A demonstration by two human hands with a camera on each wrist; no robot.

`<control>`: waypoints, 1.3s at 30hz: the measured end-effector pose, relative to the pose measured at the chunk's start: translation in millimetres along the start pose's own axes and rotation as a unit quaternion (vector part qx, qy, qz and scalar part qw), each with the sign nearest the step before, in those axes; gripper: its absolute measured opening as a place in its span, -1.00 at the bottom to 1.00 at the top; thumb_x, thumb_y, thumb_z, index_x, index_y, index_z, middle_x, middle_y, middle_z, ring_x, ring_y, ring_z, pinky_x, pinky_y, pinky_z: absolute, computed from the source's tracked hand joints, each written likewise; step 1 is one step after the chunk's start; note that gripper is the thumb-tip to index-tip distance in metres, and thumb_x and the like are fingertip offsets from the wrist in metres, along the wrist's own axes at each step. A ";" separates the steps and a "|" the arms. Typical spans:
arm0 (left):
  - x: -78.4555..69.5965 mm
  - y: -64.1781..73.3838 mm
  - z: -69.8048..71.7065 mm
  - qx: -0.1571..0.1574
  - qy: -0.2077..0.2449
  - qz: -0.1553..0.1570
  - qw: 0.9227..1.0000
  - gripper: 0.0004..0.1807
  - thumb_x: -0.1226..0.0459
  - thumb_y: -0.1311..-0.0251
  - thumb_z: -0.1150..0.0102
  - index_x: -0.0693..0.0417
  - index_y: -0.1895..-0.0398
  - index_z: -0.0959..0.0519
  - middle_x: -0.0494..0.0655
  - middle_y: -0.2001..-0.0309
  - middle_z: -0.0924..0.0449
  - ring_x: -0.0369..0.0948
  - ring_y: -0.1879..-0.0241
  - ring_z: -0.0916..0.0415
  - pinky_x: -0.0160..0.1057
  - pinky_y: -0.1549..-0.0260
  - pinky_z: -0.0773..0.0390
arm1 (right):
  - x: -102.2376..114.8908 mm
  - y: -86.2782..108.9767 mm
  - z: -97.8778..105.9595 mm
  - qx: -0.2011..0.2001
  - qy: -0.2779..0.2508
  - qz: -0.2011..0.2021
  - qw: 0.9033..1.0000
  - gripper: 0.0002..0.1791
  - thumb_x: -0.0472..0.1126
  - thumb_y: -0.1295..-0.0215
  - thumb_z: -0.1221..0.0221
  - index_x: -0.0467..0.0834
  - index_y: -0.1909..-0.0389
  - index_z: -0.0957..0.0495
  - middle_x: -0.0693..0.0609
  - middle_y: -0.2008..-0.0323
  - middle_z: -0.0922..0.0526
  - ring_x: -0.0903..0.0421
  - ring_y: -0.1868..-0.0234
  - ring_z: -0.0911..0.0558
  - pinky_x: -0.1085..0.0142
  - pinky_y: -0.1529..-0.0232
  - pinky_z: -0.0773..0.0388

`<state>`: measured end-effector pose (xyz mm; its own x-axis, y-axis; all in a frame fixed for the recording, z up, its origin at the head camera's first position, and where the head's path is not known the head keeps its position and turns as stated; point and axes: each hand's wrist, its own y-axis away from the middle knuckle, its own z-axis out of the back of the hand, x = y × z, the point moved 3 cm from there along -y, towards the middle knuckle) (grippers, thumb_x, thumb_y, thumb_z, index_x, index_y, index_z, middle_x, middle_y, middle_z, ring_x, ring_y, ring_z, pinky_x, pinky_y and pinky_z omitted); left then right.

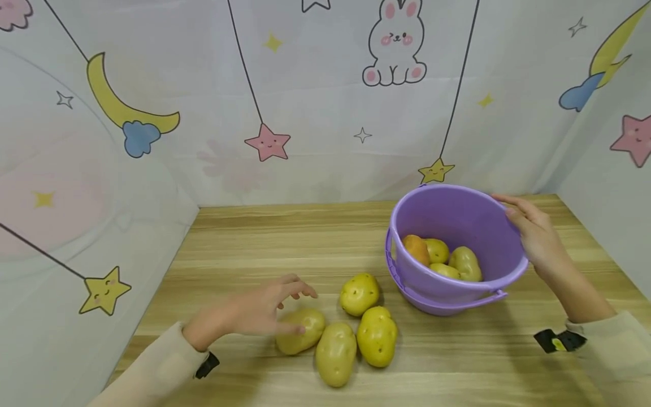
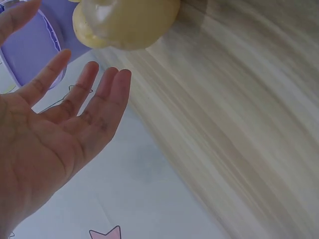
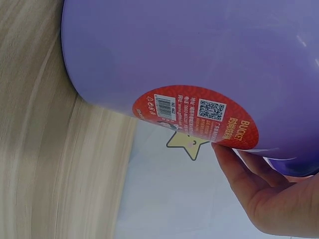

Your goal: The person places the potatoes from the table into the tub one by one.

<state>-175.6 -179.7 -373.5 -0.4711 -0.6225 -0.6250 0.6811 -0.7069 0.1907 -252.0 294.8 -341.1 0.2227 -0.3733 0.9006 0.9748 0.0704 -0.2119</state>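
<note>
My left hand (image 1: 256, 310) hovers over a pale potato (image 1: 310, 328), fingers spread, holding nothing. In the left wrist view the palm of this hand (image 2: 60, 132) shows, with a pale potato (image 2: 132, 22) beyond the fingertips. Beside the first potato lie another pale potato (image 1: 335, 355) and two yellower ones, a lower potato (image 1: 377, 337) and an upper potato (image 1: 360, 294). My right hand (image 1: 540, 240) grips the rim of a purple bucket (image 1: 473, 212) on its right side. Inside are several potatoes (image 1: 465, 264) and an orange-tinted rounded item (image 1: 416, 249), partly hidden by the wall.
Everything stands on a wood-grain table (image 1: 244, 243). A white printed cloth (image 1: 315, 102) with stars, moons and a rabbit hangs behind and at both sides. The bucket's handle (image 1: 394, 265) hangs down toward the front left. A red label (image 3: 199, 117) is stuck on the bucket.
</note>
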 end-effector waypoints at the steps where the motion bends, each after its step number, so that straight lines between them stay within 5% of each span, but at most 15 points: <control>1: 0.8 1.6 -2.3 0.001 0.003 -0.001 1.000 -0.42 0.00 -0.26 -0.27 -0.03 -0.30 -0.44 -0.05 -0.19 -0.41 -0.03 -0.10 -0.43 -0.12 0.10 -0.59 | 0.8 -0.3 0.2 0.000 -0.001 0.001 1.000 -0.57 -0.18 -0.62 0.16 0.01 -0.37 -0.44 0.38 0.12 -0.57 0.32 0.29 -0.65 0.42 0.37 -0.62; 7: 5.5 7.9 -13.6 -0.013 -0.018 -0.007 1.000 -0.37 0.00 -0.17 -0.34 -0.08 -0.29 -0.43 -0.11 -0.19 -0.38 -0.15 -0.06 -0.43 -0.15 0.11 -0.57 | 3.9 -1.8 1.2 -0.002 -0.009 0.005 1.000 -0.58 -0.20 -0.61 0.16 0.09 -0.33 -0.48 0.38 0.13 -0.58 0.33 0.29 -0.64 0.43 0.37 -0.61; 16: 11.0 10.8 -31.5 -0.043 -0.060 -0.020 0.997 -0.24 0.00 -0.09 -0.41 -0.12 -0.37 -0.36 -0.15 -0.21 -0.32 -0.18 -0.16 -0.37 -0.02 -0.15 -0.47 | 3.7 0.7 2.9 -0.001 -0.023 -0.001 1.000 -0.59 -0.22 -0.61 0.15 0.19 -0.25 -0.51 0.36 0.16 -0.60 0.32 0.30 -0.65 0.43 0.39 -0.61; 39: 20.9 8.6 -46.0 -0.031 -0.041 -0.010 0.999 -0.22 0.00 -0.17 -0.40 -0.16 -0.43 -0.29 -0.20 -0.20 -0.36 -0.24 -0.16 -0.38 -0.05 -0.15 -0.48 | 1.9 1.0 0.5 0.005 -0.015 -0.003 1.000 -0.59 -0.20 -0.61 0.15 0.14 -0.29 -0.49 0.36 0.17 -0.61 0.31 0.30 -0.65 0.42 0.39 -0.61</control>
<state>-153.8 -183.3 -419.8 -0.5276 -0.6350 -0.5643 0.7033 -0.6991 0.1292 -250.6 294.6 -339.5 0.2164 -0.3460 0.9130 0.9763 0.0776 -0.2020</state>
